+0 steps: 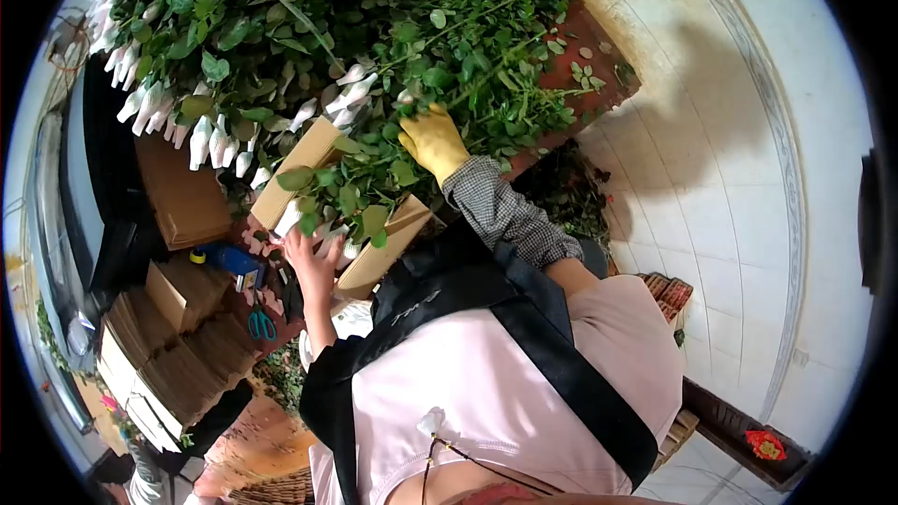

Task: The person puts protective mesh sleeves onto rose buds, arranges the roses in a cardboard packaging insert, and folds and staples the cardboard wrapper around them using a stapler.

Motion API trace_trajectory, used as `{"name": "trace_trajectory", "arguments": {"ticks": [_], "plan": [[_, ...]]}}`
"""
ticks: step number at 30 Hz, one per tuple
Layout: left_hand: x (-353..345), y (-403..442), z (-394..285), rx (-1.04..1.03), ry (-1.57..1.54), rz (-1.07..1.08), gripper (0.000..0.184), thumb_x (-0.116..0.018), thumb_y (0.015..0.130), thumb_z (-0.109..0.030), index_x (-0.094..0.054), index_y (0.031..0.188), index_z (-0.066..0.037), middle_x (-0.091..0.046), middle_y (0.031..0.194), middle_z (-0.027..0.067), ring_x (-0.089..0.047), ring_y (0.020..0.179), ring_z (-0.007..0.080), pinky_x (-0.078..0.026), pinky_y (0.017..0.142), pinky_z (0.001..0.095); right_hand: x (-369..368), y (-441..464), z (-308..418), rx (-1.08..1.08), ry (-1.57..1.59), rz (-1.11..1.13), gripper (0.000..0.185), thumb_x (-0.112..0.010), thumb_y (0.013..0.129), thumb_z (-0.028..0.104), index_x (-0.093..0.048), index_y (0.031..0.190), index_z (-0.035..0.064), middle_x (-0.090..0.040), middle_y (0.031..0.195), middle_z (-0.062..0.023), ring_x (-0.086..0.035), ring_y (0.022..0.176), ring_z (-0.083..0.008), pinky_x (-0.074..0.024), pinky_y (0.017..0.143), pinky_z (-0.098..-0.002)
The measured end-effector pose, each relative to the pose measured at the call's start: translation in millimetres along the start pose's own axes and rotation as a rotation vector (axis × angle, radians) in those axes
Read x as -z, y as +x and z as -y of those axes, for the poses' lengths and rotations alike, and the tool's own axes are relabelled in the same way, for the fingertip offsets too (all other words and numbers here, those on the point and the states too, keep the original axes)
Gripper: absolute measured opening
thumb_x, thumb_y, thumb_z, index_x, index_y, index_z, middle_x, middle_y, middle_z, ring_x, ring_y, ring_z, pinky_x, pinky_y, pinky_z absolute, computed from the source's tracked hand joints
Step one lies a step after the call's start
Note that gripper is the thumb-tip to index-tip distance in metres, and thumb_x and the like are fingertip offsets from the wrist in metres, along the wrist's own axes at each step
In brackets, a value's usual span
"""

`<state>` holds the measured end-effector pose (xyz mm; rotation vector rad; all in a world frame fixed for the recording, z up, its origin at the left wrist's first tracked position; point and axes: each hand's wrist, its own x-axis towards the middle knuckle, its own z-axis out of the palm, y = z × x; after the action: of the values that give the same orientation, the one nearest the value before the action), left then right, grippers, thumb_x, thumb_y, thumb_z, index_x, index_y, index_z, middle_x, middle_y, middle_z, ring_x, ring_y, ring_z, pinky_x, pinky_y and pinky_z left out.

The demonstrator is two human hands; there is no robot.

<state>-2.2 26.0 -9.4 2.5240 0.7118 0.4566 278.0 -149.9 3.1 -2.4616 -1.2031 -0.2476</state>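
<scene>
My bare left hand (313,266) is at the lower end of a leafy bundle, its thumb and fingers around white-wrapped flower heads (325,241). Leaves partly cover the fingertips. The bundle lies between two flaps of a cardboard wrapper (297,173). My right hand (434,142), in a yellow glove, is closed on leafy green stems (486,84) up and to the right of the wrapper. Foliage hides part of its grip. More white-wrapped flower heads (217,142) stick out of the large green pile (234,23) at the upper left.
A reddish table (608,61) carries the foliage. Blue-handled scissors (261,323), a blue tool (234,262) and stacked cardboard sheets (178,346) are at the left. Leafy cuttings (572,189) lie beyond my right sleeve. Part of another person (145,477) shows at the bottom left.
</scene>
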Motion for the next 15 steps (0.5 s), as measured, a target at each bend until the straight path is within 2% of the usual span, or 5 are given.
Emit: {"name": "trace_trajectory", "arguments": {"ticks": [1,7,9,12,15], "plan": [[-0.1,0.6,-1.8,0.011,0.025,-0.007,0.059,-0.084,0.076,-0.027,-0.06,0.124,-0.003,-0.055,0.126,0.0171,-0.049,0.123,0.0389,-0.032,0.109,0.0531,-4.0,2.5,-1.0,-0.104,-0.027,0.267,0.021,-0.064,0.094,0.026,-0.068,0.107,0.0103,-0.07,0.086,-0.0113,-0.066,0.088,-0.0297,-0.0457,0.099,-0.0447],[3.2,0.5,-4.5,0.005,0.039,0.01,0.063,-0.086,0.073,-0.028,-0.059,0.123,-0.001,-0.055,0.127,0.0172,-0.049,0.122,0.0386,-0.035,0.107,0.0526,-9.0,-32.4,-3.4,-0.184,0.052,0.053,0.014,-0.065,0.091,0.02,-0.062,0.085,0.0073,-0.064,0.07,-0.0132,-0.061,0.07,-0.0372,-0.0485,0.074,-0.0482],[-1.6,-1.6,-0.8,-0.033,0.062,-0.05,0.063,-0.086,0.073,-0.029,-0.059,0.123,-0.002,-0.055,0.127,0.0164,-0.049,0.122,0.0382,-0.035,0.107,0.0529,-19.9,-28.0,-15.5,-0.204,0.297,-0.067,0.03,-0.07,0.089,0.02,-0.068,0.114,0.0034,-0.072,0.091,-0.0166,-0.067,0.086,-0.0375,-0.0531,0.082,-0.0458],[3.3,0.3,-7.7,0.013,0.047,-0.014,0.059,-0.085,0.074,-0.03,-0.061,0.122,-0.004,-0.053,0.129,0.0166,-0.048,0.124,0.0389,-0.034,0.107,0.0538,-22.1,-4.6,-36.5,-0.295,0.438,0.272,0.042,-0.067,0.095,0.028,-0.063,0.13,0.0062,-0.067,0.127,-0.0152,-0.064,0.114,-0.031,-0.0516,0.1,-0.0425],[15.4,-6.5,-10.8,0.051,0.01,0.014,0.055,-0.082,0.078,-0.025,-0.06,0.125,-0.005,-0.051,0.138,0.0169,-0.047,0.127,0.0404,-0.037,0.107,0.0515,-1.8,5.3,-45.9,-0.229,0.547,0.296,0.042,-0.065,0.096,0.026,-0.061,0.133,0.008,-0.067,0.126,-0.016,-0.064,0.113,-0.0341,-0.0514,0.099,-0.0411]]}}
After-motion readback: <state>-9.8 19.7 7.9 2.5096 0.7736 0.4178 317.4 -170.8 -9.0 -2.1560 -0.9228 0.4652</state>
